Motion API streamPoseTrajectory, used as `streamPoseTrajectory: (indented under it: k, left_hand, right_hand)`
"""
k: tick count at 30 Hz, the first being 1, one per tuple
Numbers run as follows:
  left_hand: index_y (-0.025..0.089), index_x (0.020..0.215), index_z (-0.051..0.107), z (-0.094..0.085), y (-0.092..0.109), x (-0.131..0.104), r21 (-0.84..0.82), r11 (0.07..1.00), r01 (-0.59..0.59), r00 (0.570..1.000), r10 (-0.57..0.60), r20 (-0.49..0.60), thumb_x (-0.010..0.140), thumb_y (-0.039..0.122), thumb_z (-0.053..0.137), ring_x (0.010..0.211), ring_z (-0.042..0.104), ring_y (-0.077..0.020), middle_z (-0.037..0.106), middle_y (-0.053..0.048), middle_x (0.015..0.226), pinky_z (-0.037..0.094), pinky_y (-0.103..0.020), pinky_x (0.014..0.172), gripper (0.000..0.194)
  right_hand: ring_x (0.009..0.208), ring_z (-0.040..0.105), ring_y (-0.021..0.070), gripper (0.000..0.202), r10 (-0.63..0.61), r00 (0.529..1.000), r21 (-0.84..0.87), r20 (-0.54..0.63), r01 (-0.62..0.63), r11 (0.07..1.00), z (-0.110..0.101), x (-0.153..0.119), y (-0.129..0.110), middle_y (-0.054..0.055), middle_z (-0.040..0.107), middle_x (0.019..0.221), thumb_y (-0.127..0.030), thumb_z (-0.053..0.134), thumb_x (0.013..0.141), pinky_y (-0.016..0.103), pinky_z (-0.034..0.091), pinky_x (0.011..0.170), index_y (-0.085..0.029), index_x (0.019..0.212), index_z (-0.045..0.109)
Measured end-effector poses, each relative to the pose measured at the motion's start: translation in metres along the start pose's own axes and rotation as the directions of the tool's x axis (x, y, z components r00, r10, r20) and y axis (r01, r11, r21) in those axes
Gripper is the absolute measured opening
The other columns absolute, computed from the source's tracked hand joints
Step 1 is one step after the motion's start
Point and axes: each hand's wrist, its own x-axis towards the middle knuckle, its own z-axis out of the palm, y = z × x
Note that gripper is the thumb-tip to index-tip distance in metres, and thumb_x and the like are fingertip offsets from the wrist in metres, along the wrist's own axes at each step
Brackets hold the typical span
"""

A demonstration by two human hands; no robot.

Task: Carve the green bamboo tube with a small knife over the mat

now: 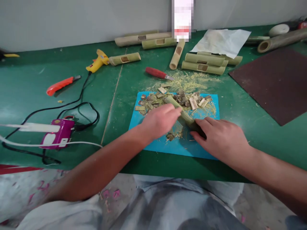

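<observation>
A green bamboo tube point(187, 118) lies at a slant over a blue mat point(158, 145) on the green table. My right hand point(222, 135) is wrapped round the tube's near end. At its middle and upper part, my left hand point(161, 119) is closed with the fingertips against the tube; whether it holds anything small is hidden. Bamboo chips point(193, 103) and shavings are spread over the mat's far half, and a smaller heap point(170, 136) lies below the tube.
Beyond the mat lies a red-handled knife point(157, 72). Bamboo tubes point(203, 67) line the back. A yellow glue gun point(98, 60), orange cutter point(59, 85) and purple power strip point(59, 132) with cables are at left, a dark board point(275, 86) at right.
</observation>
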Motion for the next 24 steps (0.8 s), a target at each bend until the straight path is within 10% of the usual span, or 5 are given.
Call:
streamPoseTrajectory:
  k: [24]
  left_hand:
    - [0.012,0.113,0.067,0.0007,0.0038,0.0022,0.024,1.0,0.017,1.0,-0.017,0.0,0.107,0.027,0.031,0.071,0.06,-0.0141,0.062,-0.005,0.078,0.049,-0.026,0.063,0.04]
  right_hand:
    - [0.053,0.053,0.0161,0.025,-0.038,0.998,-0.032,-0.048,0.037,0.999,0.001,-0.0022,0.0001,0.002,0.066,0.069,-0.035,0.057,0.092,0.032,0.024,0.055,-0.016,0.091,0.073]
